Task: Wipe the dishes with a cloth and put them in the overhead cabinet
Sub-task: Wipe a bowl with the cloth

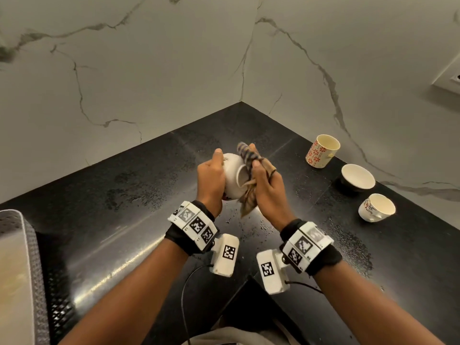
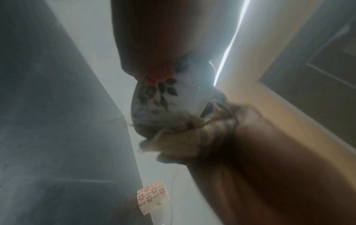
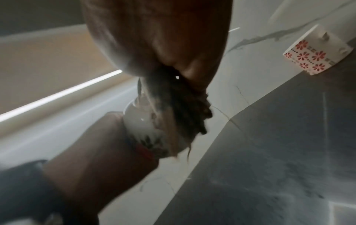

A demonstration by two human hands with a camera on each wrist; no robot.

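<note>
Above the black counter (image 1: 124,200) my left hand (image 1: 211,178) grips a white cup (image 1: 232,170) with a red rose print (image 2: 158,74), tipped on its side with its mouth toward my right hand. My right hand (image 1: 266,185) holds a bunched brown striped cloth (image 1: 246,155) and pushes part of it into the cup's mouth. The cloth (image 2: 202,134) hangs below the cup too. The wrist views are blurred; the right one shows the cloth (image 3: 183,109) against the cup (image 3: 142,123).
Three more cups stand at the right by the marble wall: a red-flowered one (image 1: 322,150), a dark one with white inside (image 1: 357,176), and a patterned white one (image 1: 377,207). A grey mat (image 1: 22,270) lies at the left. A wall socket (image 1: 450,78) sits upper right. Water drops dot the counter.
</note>
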